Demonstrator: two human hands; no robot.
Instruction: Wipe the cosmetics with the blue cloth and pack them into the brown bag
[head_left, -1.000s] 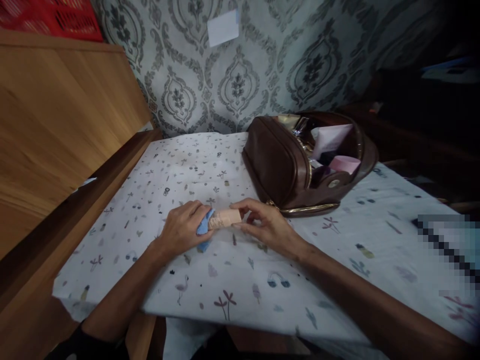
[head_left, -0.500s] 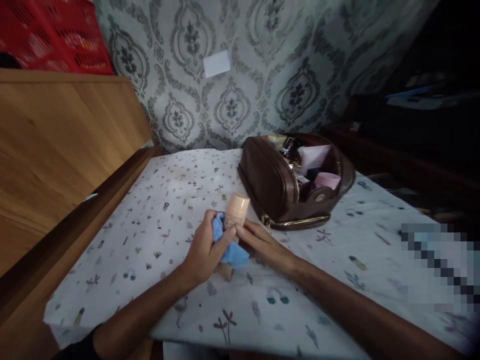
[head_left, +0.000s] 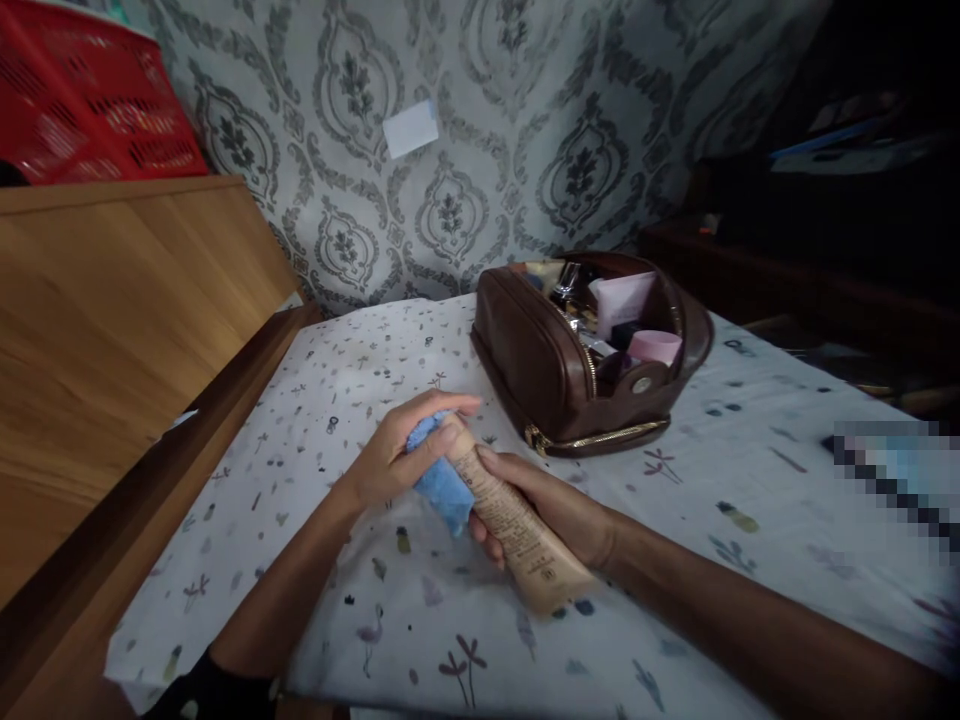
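Note:
A beige squeeze tube (head_left: 525, 535) with fine print lies slantwise between my hands, its flat end pointing down and right above the tablecloth. My right hand (head_left: 559, 505) is wrapped round the tube's middle. At the tube's upper end my left hand (head_left: 401, 450) presses a blue cloth (head_left: 444, 482) against it, thumb on top and index finger stretched out beyond. Behind my hands stands a brown makeup bag (head_left: 540, 350), unzipped. Inside it are a pale pink tube (head_left: 624, 300), a pink round item (head_left: 655, 347) and other cosmetics, partly hidden.
The table wears a white patterned cloth (head_left: 247, 560). A blurred-out rectangular item (head_left: 900, 470) lies at the right. On the left, a red basket (head_left: 97, 100) stands on a wooden cabinet (head_left: 127, 330). Patterned wallpaper (head_left: 450, 200) rises behind.
The tube has swung from nearly upright to slanting, its flat end now toward lower right. My right hand has wrapped further round it, and my left hand with the cloth has moved to the upper end.

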